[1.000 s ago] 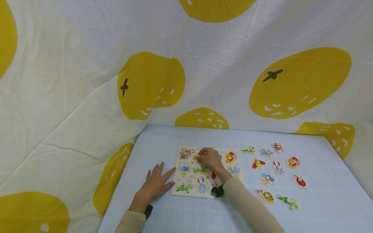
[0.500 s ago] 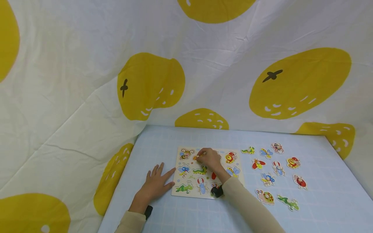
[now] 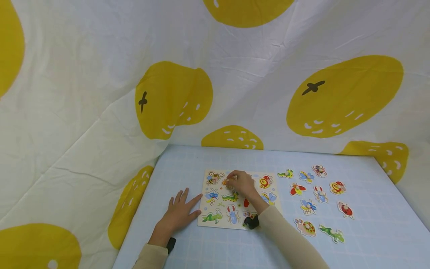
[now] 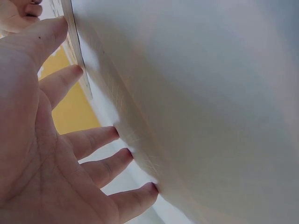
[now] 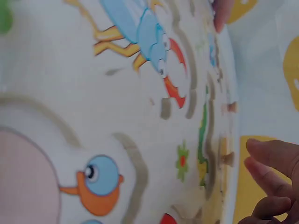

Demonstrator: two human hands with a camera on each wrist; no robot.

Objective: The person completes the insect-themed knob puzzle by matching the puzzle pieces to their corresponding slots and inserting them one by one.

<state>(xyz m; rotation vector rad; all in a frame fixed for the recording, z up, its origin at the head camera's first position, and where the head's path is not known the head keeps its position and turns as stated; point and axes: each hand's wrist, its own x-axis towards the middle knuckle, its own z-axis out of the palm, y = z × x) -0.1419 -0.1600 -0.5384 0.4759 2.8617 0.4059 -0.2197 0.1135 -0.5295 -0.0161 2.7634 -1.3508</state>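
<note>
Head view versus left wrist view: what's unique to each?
Only the head view shows the loose puzzle pieces right of the board and the beige sleeves. Only the left wrist view shows the palm of the left hand. Both show that hand's thumb and index finger at the board's edge, the right hand, and the yellow-printed fabric.

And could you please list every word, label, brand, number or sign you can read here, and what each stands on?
None can be read.
Puzzle board and loose picture pieces: drawings, no legible text.
Backdrop cloth: the dark crosses look like part of its fruit pattern, not lettering.
Black wrist devices: too small to tell.
</note>
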